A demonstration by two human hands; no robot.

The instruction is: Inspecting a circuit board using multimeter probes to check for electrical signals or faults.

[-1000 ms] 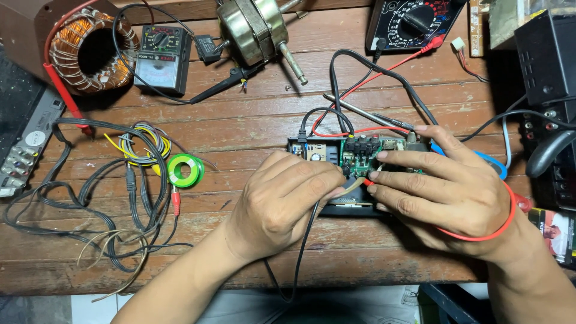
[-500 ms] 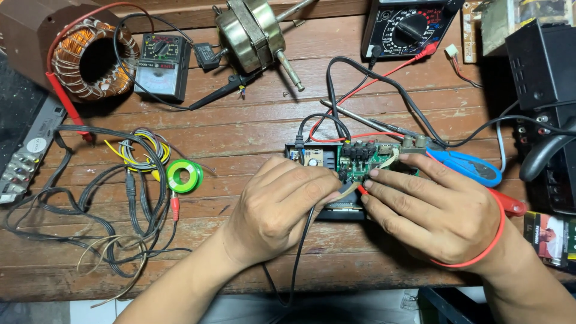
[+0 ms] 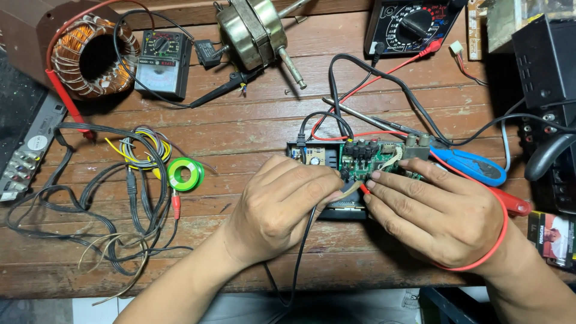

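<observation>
right now both hands are down on the circuit board (image 3: 366, 159), which sits in a black open case (image 3: 336, 210) near the middle of the wooden workbench (image 3: 252, 132). its long axis runs left to right across the bench, parts facing up. the left hand (image 3: 282, 207) curls over the case's near left part, fingers pressed together and pinching something small at the tips, a black cable (image 3: 300, 252) trailing down from under it. the right hand (image 3: 438, 210) lies over the right half, fingers slightly spread, tips touching the board's near edge beside a small red tip (image 3: 364, 188). so the board shows just beyond the fingertips of both hands. blue-handled pliers (image 3: 471, 166) lie just right of it.
</observation>
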